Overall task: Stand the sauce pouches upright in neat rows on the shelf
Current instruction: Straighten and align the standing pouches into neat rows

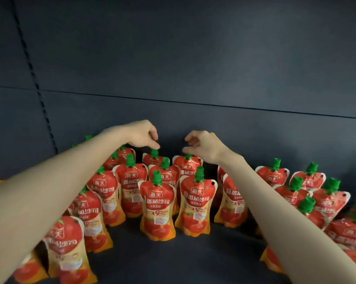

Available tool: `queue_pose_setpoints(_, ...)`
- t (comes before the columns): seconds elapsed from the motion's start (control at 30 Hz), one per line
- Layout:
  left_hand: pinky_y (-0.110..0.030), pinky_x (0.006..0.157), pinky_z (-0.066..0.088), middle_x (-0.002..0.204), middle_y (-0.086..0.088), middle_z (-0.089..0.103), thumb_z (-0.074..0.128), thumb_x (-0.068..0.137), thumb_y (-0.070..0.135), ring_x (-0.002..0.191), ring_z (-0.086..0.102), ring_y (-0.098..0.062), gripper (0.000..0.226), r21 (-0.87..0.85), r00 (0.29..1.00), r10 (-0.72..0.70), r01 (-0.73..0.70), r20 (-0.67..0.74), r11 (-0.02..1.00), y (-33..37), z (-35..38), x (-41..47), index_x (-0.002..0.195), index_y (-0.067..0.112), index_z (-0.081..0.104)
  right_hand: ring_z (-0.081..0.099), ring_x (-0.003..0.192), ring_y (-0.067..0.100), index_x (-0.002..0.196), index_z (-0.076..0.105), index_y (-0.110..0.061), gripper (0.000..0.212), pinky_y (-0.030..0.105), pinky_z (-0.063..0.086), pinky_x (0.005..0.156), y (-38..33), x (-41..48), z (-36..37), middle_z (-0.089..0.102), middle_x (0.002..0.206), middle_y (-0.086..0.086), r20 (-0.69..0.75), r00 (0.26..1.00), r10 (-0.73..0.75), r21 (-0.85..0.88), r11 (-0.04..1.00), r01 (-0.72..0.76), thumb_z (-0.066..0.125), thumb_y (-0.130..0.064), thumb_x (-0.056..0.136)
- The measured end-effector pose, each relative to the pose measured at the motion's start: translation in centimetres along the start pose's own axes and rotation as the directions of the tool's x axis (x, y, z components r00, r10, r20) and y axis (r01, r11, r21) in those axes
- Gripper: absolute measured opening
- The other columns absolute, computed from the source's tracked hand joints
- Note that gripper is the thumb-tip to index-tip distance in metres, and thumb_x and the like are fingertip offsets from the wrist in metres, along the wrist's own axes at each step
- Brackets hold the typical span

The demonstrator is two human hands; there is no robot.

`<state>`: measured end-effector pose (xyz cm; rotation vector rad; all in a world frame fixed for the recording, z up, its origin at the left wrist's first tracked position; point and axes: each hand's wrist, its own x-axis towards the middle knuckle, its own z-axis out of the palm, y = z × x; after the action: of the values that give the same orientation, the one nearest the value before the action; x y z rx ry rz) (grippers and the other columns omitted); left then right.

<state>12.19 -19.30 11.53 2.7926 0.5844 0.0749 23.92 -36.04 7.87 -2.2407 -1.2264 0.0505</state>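
Shelf [193,259]: dark, filling the frame.
Sauce pouches [157,206]: upright rows, lower half.
Left hand [144,134]: centre, fingers curled at a rear green cap [154,153]; grip unclear.
Right hand [203,146]: centre, loosely curled, holding nothing.

Front-centre red-and-orange plastic sauce pouch with green cap [157,206]: boxed brand "海天", with large white "番茄沙司" beneath. Neighbouring red-and-orange pouch to its right [195,203]: same two legends. Rear red pouch [187,168]: "海天", then "番茄沙", last character hidden. Fine print on all pouches too blurred to read.
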Motion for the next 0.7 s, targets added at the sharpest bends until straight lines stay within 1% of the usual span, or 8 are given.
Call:
queue_pose_setpoints(0.1, -0.029, 0.087, 0.047, 0.111, -0.005, 0.067, 0.067, 0.085, 0.022, 0.099, 0.063, -0.018, 0.034, -0.014, 0.986, 0.067, -0.066, 0.153, 0.998, -0.6, -0.8, 1.3, 0.117, 0.010, 0.061, 0.058, 0.107, 0.021, 0.118, 0.060, -0.012, 0.039, 0.025, 0.044, 0.082, 0.0, 1.1, 0.3, 0.062, 0.117, 0.007, 0.081, 0.995, 0.051, -0.066, 0.997, -0.046, 0.068, -0.029, 0.083)
queue_pose_setpoints(0.2, -0.027, 0.079, 0.052, 0.103, -0.007, 0.068, 0.067, 0.084, 0.016, 0.094, 0.065, -0.018, 0.033, -0.030, 0.958, 0.125, -0.122, 0.258, 0.992, -1.1, -0.4, 2.6, 0.115, 0.005, 0.062, 0.057, 0.108, 0.020, 0.116, 0.062, -0.014, 0.036, 0.025, 0.044, 0.082, 0.2, 1.3, 0.5, 0.063, 0.115, 0.007, 0.143, 0.986, 0.084, -0.081, 0.994, -0.072, 0.068, -0.028, 0.083)
queue_pose_setpoints(0.27, -0.024, 0.074, 0.053, 0.091, -0.003, 0.069, 0.068, 0.084, 0.015, 0.085, 0.067, -0.015, 0.029, -0.011, 0.944, 0.162, -0.166, 0.287, 0.986, -1.2, 0.1, 3.3, 0.111, 0.005, 0.065, 0.059, 0.105, 0.021, 0.116, 0.062, -0.013, 0.034, 0.027, 0.047, 0.083, 0.4, 1.0, 0.7, 0.063, 0.112, 0.008, 0.140, 0.985, 0.099, -0.091, 0.992, -0.087, 0.067, -0.024, 0.084)
queue_pose_setpoints(0.33, -0.017, 0.066, 0.053, 0.082, 0.001, 0.069, 0.068, 0.083, 0.015, 0.069, 0.065, -0.005, 0.022, 0.001, 0.944, 0.204, -0.212, 0.260, 0.977, -1.2, 0.5, 3.7, 0.104, 0.007, 0.069, 0.059, 0.100, 0.019, 0.113, 0.064, -0.013, 0.030, 0.026, 0.046, 0.081, 0.6, 0.8, 0.7, 0.065, 0.106, 0.007, 0.118, 0.988, 0.099, -0.092, 0.992, -0.088, 0.066, -0.021, 0.085)
queue_pose_setpoints(0.37, -0.015, 0.063, 0.052, 0.082, 0.000, 0.070, 0.069, 0.083, 0.015, 0.066, 0.064, -0.003, 0.019, -0.004, 0.946, 0.224, -0.230, 0.234, 0.973, -1.1, 0.6, 3.9, 0.101, 0.009, 0.069, 0.058, 0.096, 0.017, 0.112, 0.065, -0.012, 0.028, 0.025, 0.045, 0.079, 0.7, 0.6, 0.6, 0.064, 0.102, 0.005, 0.110, 0.989, 0.098, -0.094, 0.992, -0.088, 0.066, -0.020, 0.085)
queue_pose_setpoints(0.47, -0.012, 0.060, 0.052, 0.083, -0.004, 0.072, 0.069, 0.082, 0.014, 0.065, 0.066, -0.002, 0.015, -0.036, 0.945, 0.274, -0.272, 0.181, 0.962, -0.9, 0.9, 4.1, 0.097, 0.010, 0.071, 0.057, 0.094, 0.016, 0.109, 0.065, -0.012, 0.024, 0.024, 0.044, 0.079, 1.0, 0.4, 0.2, 0.064, 0.100, 0.004, 0.093, 0.989, 0.111, -0.092, 0.990, -0.103, 0.065, -0.018, 0.085)
queue_pose_setpoints(0.63, -0.019, 0.067, 0.057, 0.085, -0.008, 0.073, 0.068, 0.083, 0.013, 0.070, 0.069, -0.007, 0.016, -0.067, 0.936, 0.307, -0.300, 0.173, 0.952, -0.8, 1.3, 4.6, 0.098, 0.008, 0.070, 0.059, 0.100, 0.018, 0.108, 0.065, -0.012, 0.022, 0.027, 0.047, 0.083, 1.5, 0.0, -0.2, 0.066, 0.106, 0.006, 0.096, 0.988, 0.122, -0.073, 0.991, -0.115, 0.063, -0.018, 0.087)
queue_pose_setpoints(0.7, -0.020, 0.066, 0.057, 0.085, -0.008, 0.073, 0.068, 0.083, 0.013, 0.070, 0.069, -0.008, 0.015, -0.076, 0.936, 0.310, -0.301, 0.167, 0.951, -0.9, 1.4, 4.7, 0.098, 0.008, 0.070, 0.059, 0.101, 0.018, 0.109, 0.065, -0.012, 0.022, 0.026, 0.046, 0.085, 1.5, -0.1, -0.3, 0.066, 0.107, 0.006, 0.105, 0.988, 0.116, -0.071, 0.992, -0.109, 0.063, -0.018, 0.087)
